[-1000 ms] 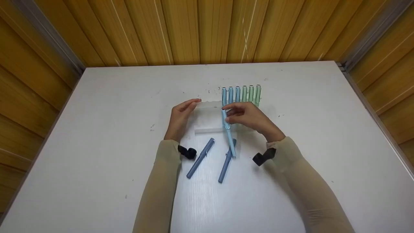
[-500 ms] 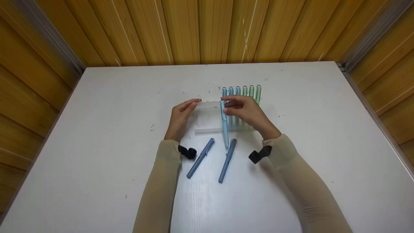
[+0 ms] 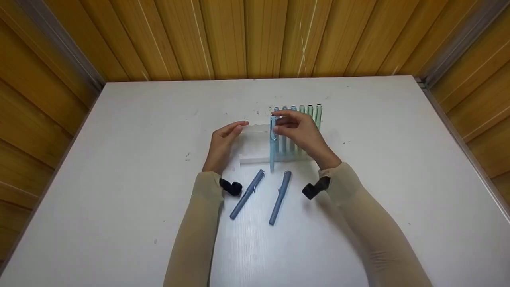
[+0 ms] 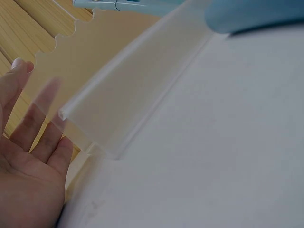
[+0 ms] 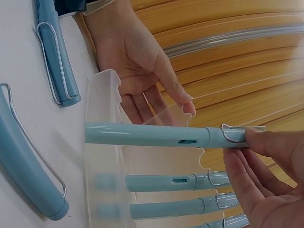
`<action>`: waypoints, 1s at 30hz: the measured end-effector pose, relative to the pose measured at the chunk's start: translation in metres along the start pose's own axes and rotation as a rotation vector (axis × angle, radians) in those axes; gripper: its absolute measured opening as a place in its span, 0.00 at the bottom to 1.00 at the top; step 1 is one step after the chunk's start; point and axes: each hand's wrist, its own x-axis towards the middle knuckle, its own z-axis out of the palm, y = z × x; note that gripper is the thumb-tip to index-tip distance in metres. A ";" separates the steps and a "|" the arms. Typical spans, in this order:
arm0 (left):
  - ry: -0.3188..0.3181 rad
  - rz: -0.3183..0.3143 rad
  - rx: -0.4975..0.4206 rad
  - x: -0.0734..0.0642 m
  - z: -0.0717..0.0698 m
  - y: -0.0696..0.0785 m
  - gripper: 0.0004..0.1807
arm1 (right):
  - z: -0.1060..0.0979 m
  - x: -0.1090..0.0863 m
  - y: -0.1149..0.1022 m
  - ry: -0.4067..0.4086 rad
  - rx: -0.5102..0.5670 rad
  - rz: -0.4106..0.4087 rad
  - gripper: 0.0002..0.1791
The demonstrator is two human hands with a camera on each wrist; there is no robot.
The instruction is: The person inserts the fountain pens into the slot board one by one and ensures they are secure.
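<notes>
A translucent pen rack [image 3: 255,160] with a scalloped back edge stands mid-table. My left hand [image 3: 224,145] pinches its upper left corner between thumb and fingertips; the left wrist view shows fingers through the clear panel [image 4: 90,52]. Between thumb and fingers, my right hand [image 3: 303,131] holds a light blue pen [image 3: 272,149] by its capped end. This pen hangs nearly upright, in front of the rack and left of the racked ones, its lower end overlapping the front lip in the right wrist view. Three blue pens [image 3: 284,143] and three green pens [image 3: 318,113] lean in the rack's right part.
Two darker blue-grey pens, one on the left [image 3: 247,194] and one on the right [image 3: 280,198], lie slanted on the white table [image 3: 131,159] before the rack. Wood-look panels [image 3: 263,40] rise behind the table and at both sides.
My right hand has moved left and away from me with the light blue pen. The pen has swung from slanted to nearly upright. The left hand and the rack have stayed put.
</notes>
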 end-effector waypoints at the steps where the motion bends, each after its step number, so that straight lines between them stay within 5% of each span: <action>1: 0.000 0.001 0.002 0.000 0.000 0.000 0.19 | 0.000 0.000 0.000 0.005 0.004 -0.006 0.22; 30: -0.008 -0.002 0.029 -0.001 0.001 -0.001 0.18 | 0.002 0.005 -0.002 0.120 0.025 -0.114 0.20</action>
